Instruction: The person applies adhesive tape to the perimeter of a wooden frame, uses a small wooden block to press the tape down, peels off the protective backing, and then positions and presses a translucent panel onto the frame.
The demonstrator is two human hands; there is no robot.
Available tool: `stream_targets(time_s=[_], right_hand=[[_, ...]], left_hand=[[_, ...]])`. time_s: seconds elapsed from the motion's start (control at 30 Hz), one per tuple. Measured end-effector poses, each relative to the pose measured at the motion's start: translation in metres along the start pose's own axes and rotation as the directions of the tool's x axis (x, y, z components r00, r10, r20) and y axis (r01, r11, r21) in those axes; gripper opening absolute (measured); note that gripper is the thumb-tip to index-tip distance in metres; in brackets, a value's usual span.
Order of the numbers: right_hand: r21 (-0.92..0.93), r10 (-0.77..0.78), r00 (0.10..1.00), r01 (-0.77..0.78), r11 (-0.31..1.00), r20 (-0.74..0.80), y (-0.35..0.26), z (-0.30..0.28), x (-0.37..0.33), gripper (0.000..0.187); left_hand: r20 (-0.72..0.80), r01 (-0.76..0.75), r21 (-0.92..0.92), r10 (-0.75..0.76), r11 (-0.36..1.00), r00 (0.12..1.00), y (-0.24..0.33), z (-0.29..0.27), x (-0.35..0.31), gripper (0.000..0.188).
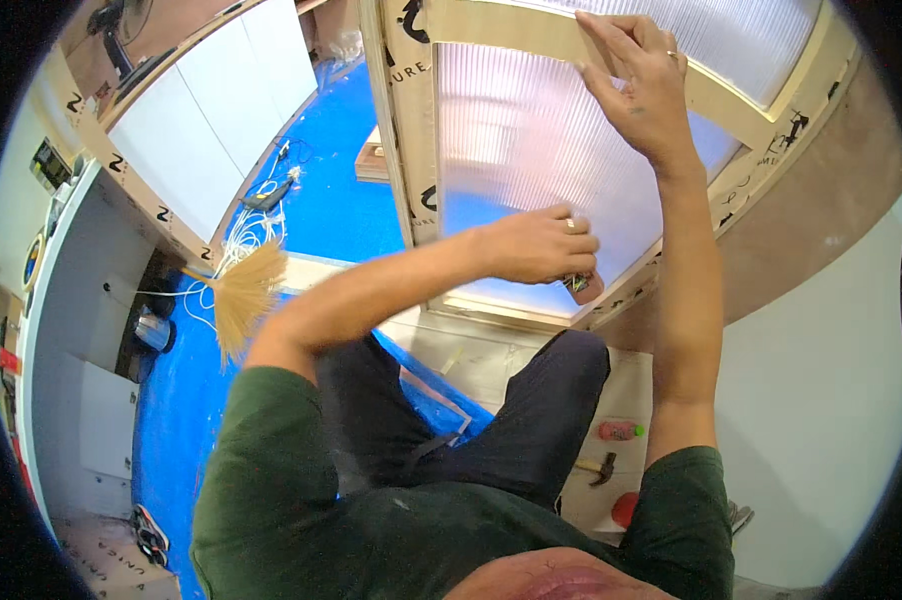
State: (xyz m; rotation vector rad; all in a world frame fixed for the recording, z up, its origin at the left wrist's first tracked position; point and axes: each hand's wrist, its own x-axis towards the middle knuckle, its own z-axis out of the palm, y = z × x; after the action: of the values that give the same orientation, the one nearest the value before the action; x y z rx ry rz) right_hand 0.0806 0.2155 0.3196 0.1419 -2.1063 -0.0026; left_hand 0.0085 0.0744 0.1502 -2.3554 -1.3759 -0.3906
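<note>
Hands worked at a wooden frame point(416, 150) filled with a ribbed translucent panel point(516, 130). The right hand point(641, 85) lay open and flat, fingers spread, pressing on the frame's upper cross rail point(531, 35). The left hand point(536, 245) was clenched around a small dark tool point(579, 284), held against the panel near the frame's lower edge. A straw broom point(243, 295) lay on the blue floor sheet point(176, 400); a hammer point(599, 468) rested near the person's knee.
</note>
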Motion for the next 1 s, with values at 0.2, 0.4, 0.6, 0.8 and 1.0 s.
stream_targets(time_s=[0.2, 0.4, 0.6, 0.8, 1.0], right_hand=[[-0.202, -0.033, 0.99, 0.004, 0.979, -0.139, -0.006, 0.012, -0.003, 0.065], [-0.232, -0.034, 0.974, -0.019, 0.972, -0.224, -0.006, 0.029, -0.004, 0.064], [-0.299, -0.097, 0.966, 0.022, 0.954, -0.238, -0.003, 0.035, -0.006, 0.063], [-0.317, -0.107, 0.962, 0.023, 0.948, -0.249, -0.001, 0.034, -0.006, 0.064], [-0.32, -0.104, 0.964, 0.02, 0.947, -0.245, 0.003, 0.037, -0.006, 0.066]], left_hand=[[-0.592, 0.623, -0.425, -0.722, 0.657, 0.357, 0.018, 0.048, -0.058, 0.044], [-0.831, 0.79, -0.406, -0.545, 0.459, -0.11, -0.004, 0.049, -0.094, 0.054], [-0.798, 0.808, -0.45, -0.578, 0.381, -0.172, -0.004, 0.08, -0.108, 0.058], [-0.781, 0.815, -0.456, -0.6, 0.356, -0.175, -0.004, 0.094, -0.106, 0.06], [-0.799, 0.82, -0.423, -0.585, 0.386, -0.137, -0.008, 0.091, -0.107, 0.058]])
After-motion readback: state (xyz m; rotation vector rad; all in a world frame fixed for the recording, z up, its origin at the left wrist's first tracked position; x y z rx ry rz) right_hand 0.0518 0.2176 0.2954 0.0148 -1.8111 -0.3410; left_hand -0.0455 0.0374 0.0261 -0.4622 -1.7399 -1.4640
